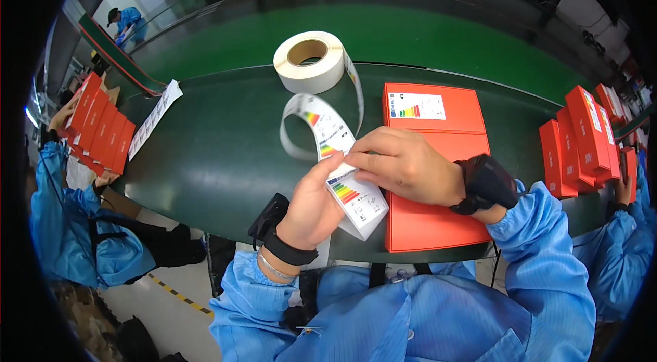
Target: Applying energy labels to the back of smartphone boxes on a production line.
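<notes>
Fingers [327,169] of the left hand [313,204] pinch the near end of a label strip [327,131] from below, while the right hand [405,165] lays its fingertips [356,157] on top of the same spot, so both hands are closed on the strip just above the table's [219,157] near edge. That strip is white backing paper carrying rectangular stickers, each printed with a stack of coloured bars running green through yellow to red and some small grey pictograms underneath. It loops away from the hands in a loose curl and climbs to a white label roll [309,61] with a brown cardboard core, lying flat farther back on the dark green table. Just right of the hands lies a flat red box [431,218], its near part under the right wrist, and a second red box [438,107] behind it already bears one of the same stickers on its lid. Both wrists wear dark bands below blue sleeves. More red boxes [582,139] stand stacked at the right, and another row [99,126] at the left beside a person in blue.
</notes>
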{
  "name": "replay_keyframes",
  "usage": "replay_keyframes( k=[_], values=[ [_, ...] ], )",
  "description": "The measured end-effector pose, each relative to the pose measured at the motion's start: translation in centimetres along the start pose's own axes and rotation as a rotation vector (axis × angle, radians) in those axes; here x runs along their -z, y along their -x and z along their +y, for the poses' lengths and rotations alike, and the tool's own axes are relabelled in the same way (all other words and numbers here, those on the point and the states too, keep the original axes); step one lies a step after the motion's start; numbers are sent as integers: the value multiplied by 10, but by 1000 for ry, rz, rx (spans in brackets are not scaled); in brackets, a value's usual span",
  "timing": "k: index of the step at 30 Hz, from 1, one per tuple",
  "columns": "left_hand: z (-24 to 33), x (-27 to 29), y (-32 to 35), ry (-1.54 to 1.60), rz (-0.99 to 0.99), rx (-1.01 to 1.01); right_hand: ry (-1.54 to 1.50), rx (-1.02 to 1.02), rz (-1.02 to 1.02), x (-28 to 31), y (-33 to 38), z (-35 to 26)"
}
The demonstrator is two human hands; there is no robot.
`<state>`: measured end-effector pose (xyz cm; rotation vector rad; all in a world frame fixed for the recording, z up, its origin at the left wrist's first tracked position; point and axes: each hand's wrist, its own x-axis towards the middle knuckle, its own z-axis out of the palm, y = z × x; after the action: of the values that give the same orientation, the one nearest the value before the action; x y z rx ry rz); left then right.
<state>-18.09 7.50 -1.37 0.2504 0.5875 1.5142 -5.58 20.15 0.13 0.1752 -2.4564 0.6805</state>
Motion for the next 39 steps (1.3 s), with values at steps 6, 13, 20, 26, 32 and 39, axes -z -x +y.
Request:
replay_keyframes(
  k=[6,13,20,26,32,39],
  values=[
    [0,2,-7,3,52,17,559,317,145,5,5,-9],
    [31,41,-43,-398,66,-34,-405,-96,522,54,5,-30],
    [13,34,-39,-735,-35,-198,-555,-696,-80,93,32,22],
    [-13,40,-31,-739,-194,-229,-151,-698,-571,66,26,38],
    [-19,47,-32,-919,-265,-240,-127,-671,-662,53,20,49],
    [-21,50,-34,-897,-245,-242,-109,-567,-605,46,17,54]
  ],
)
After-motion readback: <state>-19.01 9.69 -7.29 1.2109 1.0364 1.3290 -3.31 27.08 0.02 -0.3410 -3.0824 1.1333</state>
